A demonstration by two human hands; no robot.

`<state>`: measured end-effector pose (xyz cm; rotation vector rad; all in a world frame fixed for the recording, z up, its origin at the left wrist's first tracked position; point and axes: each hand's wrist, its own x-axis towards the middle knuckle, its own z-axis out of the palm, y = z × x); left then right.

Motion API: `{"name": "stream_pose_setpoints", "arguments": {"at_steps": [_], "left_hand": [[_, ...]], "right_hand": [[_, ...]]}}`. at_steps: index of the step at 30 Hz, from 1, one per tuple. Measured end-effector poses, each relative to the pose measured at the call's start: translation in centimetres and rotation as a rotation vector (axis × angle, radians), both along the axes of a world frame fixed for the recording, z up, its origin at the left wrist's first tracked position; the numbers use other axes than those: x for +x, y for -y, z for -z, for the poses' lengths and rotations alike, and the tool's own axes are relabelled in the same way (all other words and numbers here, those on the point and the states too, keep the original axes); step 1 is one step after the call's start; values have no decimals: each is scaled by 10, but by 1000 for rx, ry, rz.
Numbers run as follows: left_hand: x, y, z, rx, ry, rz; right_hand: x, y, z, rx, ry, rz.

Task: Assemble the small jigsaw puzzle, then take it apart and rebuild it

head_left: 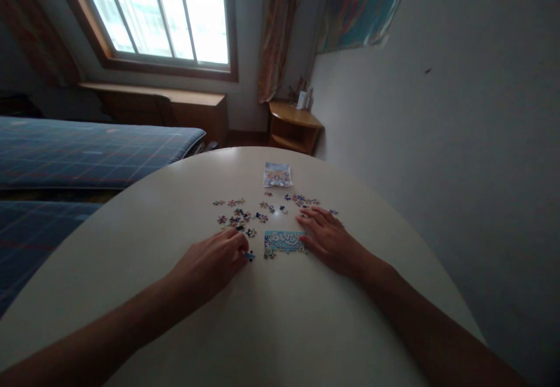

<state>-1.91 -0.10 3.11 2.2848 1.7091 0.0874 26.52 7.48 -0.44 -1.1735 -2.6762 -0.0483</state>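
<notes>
A partly joined jigsaw puzzle (284, 241) lies flat on the white round table (280, 317), its upper part light blue with pale lettering. My left hand (221, 256) is to its left, thumb and fingers pinched on a small blue puzzle piece (249, 255) at the table surface. My right hand (326, 232) rests with fingers stretched out, the thumb at the right edge of the joined part. Beyond the hands lie loose puzzle pieces (240, 218) in a left group, and more pieces (301, 200) sit near my right fingertips, some covered by them.
A creased picture sheet (277, 175) lies farther back on the table. To the left is a bed with a plaid mattress (96, 148). A wooden corner shelf (295, 116) stands behind the table, and a white wall (437, 142) runs along the right.
</notes>
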Motion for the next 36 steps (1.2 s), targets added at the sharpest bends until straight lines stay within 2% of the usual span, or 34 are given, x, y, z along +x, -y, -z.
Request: {"name": "stream_pose_setpoints", "arguments": {"at_steps": [6,11,18,23,27,32,36], "left_hand": [[-8,-5,-1,113,-119,-97],[-12,-10,2,212,-195,-101],[-6,-16,15,312,-63,17],[-6,-19,22,373,29,165],[-4,-19,19,363,44,252],[-7,-21,12,234,154,290],[-9,-17,7,209,173,214]], "right_hand": [[0,-1,1,10,0,13],[1,-2,4,6,28,52],[2,-3,6,17,40,88],[2,-2,7,18,36,87],[1,-2,6,12,30,84],[1,-1,5,-7,37,94],[2,-1,5,1,21,85]]}}
